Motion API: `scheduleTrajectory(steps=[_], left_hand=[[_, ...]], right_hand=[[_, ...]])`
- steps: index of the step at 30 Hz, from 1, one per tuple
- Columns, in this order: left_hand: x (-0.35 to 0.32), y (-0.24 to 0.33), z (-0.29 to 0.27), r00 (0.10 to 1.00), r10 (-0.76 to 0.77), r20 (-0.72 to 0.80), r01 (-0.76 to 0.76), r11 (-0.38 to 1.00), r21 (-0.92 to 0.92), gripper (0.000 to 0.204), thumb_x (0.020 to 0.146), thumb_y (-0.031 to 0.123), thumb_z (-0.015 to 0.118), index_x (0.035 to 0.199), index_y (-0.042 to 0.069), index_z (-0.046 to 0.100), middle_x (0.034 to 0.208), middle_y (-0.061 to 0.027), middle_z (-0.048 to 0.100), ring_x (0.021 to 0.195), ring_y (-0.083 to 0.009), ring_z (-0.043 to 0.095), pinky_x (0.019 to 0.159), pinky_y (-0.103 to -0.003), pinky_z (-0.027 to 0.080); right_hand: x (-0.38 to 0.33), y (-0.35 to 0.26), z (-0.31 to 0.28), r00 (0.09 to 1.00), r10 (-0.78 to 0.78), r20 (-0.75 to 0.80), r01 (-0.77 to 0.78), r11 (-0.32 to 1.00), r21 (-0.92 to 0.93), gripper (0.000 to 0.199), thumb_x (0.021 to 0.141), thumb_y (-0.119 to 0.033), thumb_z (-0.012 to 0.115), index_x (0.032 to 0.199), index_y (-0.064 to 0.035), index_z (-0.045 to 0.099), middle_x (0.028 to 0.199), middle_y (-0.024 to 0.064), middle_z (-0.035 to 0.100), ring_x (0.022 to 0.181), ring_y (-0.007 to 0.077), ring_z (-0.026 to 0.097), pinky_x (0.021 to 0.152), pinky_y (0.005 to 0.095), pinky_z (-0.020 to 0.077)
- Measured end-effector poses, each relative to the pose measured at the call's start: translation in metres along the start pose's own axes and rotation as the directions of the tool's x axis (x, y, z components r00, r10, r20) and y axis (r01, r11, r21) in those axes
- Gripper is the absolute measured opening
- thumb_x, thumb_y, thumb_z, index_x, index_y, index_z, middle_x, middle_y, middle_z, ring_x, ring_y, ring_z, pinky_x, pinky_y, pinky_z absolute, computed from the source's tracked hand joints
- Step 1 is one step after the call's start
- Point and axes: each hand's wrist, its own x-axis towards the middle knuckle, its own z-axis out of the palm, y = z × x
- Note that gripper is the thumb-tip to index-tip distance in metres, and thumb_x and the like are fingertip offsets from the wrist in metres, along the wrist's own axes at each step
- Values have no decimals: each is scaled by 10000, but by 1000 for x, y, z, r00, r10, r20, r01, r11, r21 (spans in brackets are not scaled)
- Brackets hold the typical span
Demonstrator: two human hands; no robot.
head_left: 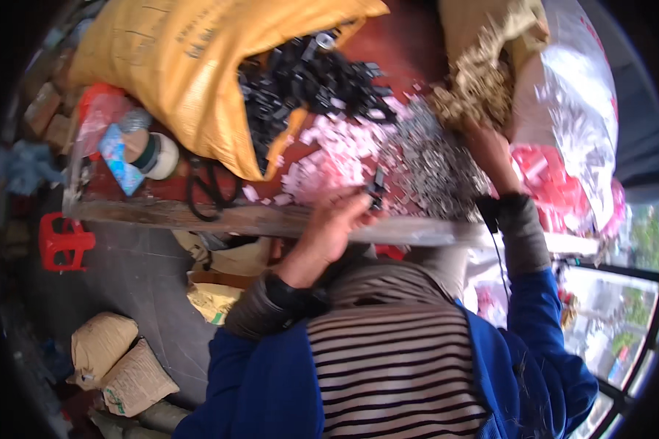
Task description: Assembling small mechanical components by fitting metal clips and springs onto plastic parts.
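My left hand (331, 225) is at the table's front edge, its fingers closed on a small black plastic part (378, 187). Pink pieces (337, 150) lie loose just beyond it. Farther off, a heap of black plastic parts (300, 80) spills from the mouth of a yellow woven sack (176, 73). My right hand (489, 152) reaches into a heap of tan, brass-coloured small parts (479, 91) at the mouth of a brown sack (483, 25). Its fingertips are hidden there. Grey metal pieces (439, 164) spread between my two hands.
Beside my right arm are a clear plastic bag (575, 110) and a pink-red bag (545, 183). A roll of tape (161, 156) and a black loop (209, 192) lie at the left. A red stool (64, 241) and brown paper sacks (135, 377) stand on the floor.
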Motion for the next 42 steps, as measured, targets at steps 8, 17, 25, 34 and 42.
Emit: scheduleTrajectory(steps=[8,17,25,34,42], left_hand=[[-2,-8,-2,999,-29,-20,28,998,-55,198,809,142,486,941,5,543,853,-78,589,748,-152,579,610,-222,452],[-2,-7,10,1000,-11,-7,11,1000,-2,173,825,129,464,932,22,548,854,-64,590,757,-139,579,615,-208,445],[-1,-10,16,997,-76,-12,76,997,11,188,821,140,473,950,18,535,860,-70,588,746,-152,579,603,-216,443],[2,-10,9,999,-4,-43,2,999,-52,221,813,134,449,965,-12,514,844,-93,580,702,-164,575,590,-223,447],[4,-8,14,999,-24,-43,23,999,-23,220,811,124,442,961,-22,510,866,-109,585,697,-154,579,589,-209,453]], right_hand=[[-11,8,4,999,-33,-33,39,984,173,146,789,-243,460,865,-120,436,731,142,571,620,353,544,501,451,418],[-21,18,-21,985,42,-169,60,830,555,228,787,-61,417,1007,-33,473,877,206,543,799,337,530,653,363,426],[-31,29,-7,966,253,-59,-92,545,833,276,782,-18,408,1052,-8,461,907,93,550,808,151,502,709,243,392],[-15,21,8,954,291,-68,-106,543,833,220,679,22,433,895,-3,473,629,-17,355,579,68,338,484,227,309],[-31,15,0,905,397,151,-190,62,980,335,685,37,444,1009,-43,481,680,-14,429,571,64,437,516,172,369]])
